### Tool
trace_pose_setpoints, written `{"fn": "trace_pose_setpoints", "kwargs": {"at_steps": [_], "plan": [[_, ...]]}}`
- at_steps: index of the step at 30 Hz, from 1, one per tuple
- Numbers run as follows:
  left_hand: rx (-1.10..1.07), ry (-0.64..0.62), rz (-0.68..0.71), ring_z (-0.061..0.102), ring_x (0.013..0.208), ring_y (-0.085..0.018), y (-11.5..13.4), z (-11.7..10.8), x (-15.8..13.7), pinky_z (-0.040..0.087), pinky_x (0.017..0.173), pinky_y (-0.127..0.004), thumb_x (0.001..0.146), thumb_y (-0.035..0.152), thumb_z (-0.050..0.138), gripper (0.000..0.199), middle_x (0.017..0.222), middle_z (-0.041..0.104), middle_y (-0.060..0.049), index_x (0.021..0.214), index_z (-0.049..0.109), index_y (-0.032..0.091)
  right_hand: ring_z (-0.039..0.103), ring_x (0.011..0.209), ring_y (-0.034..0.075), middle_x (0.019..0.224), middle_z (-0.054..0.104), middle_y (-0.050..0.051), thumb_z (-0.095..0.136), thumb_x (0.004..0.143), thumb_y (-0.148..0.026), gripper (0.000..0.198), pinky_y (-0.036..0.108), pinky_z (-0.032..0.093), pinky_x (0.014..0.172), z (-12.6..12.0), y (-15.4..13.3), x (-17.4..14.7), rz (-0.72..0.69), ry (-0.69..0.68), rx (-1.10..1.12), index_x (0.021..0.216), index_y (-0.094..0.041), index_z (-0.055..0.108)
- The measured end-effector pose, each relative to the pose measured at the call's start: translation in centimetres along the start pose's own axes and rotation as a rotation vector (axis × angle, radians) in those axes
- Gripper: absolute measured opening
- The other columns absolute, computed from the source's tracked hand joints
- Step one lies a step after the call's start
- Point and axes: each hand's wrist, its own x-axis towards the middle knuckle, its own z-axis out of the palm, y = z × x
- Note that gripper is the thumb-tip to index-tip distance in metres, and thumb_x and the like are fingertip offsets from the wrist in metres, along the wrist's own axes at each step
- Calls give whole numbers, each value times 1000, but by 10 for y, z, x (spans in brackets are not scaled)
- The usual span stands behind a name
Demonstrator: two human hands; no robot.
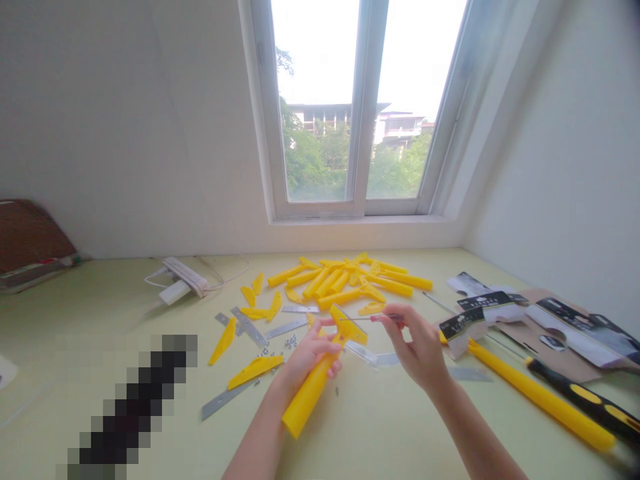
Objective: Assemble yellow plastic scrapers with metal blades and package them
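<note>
My left hand (313, 353) is wrapped round a yellow plastic scraper (311, 399), whose tube handle points down toward me. The scraper's flared head tilts up and away. In my right hand (417, 347) is a small screwdriver (361, 319) with a reddish handle, pinched by the fingers. Its thin shaft runs level to the left, and the tip meets the scraper's head; a screw under it is too small to make out. Beside my left hand lie loose nuts and screws (291, 341), a yellow clamp plate (255, 371) and a flat metal blade (227, 399).
A pile of yellow scraper handles (330, 283) lies toward the window. Several blades and yellow plates are scattered left of my hands. On the right are packaged items (565, 327), a long yellow tube (545, 400) and a black-and-yellow screwdriver (575, 393). A power strip (185, 275) sits back left.
</note>
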Motion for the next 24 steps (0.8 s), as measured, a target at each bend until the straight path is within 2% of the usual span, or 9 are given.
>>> {"fn": "trace_pose_setpoints", "kwargs": {"at_steps": [5, 8, 15, 24], "plan": [[-4, 13, 3, 50, 45, -3, 2, 1, 0, 34, 43, -15, 70, 12, 52, 48, 99, 54, -3, 112, 37, 29, 60, 75, 15, 80, 65, 3, 49, 85, -16, 11, 27, 48, 68, -2, 2, 1, -88, -72, 31, 88, -20, 59], [-18, 15, 7, 50, 46, -3, 4, 0, 0, 34, 43, -15, 70, 12, 51, 48, 98, 54, -3, 112, 38, 29, 60, 78, 16, 83, 64, 4, 46, 86, -16, 14, 29, 48, 72, -2, 1, 2, -86, -107, 57, 93, -19, 58], [1, 29, 3, 50, 46, -4, 3, -2, 1, 35, 44, -16, 69, 11, 51, 49, 94, 55, -3, 114, 37, 29, 64, 64, 13, 79, 67, 3, 49, 85, -24, 12, 22, 53, 58, 0, -1, 0, 11, -93, 55, 87, -19, 59], [9, 14, -6, 51, 48, -4, 1, -2, -1, 33, 43, -16, 69, 11, 52, 49, 99, 53, -4, 113, 38, 29, 62, 55, 11, 68, 65, 0, 56, 82, -31, 13, 19, 50, 48, -2, -3, -2, 95, -46, 15, 76, -19, 57]]}}
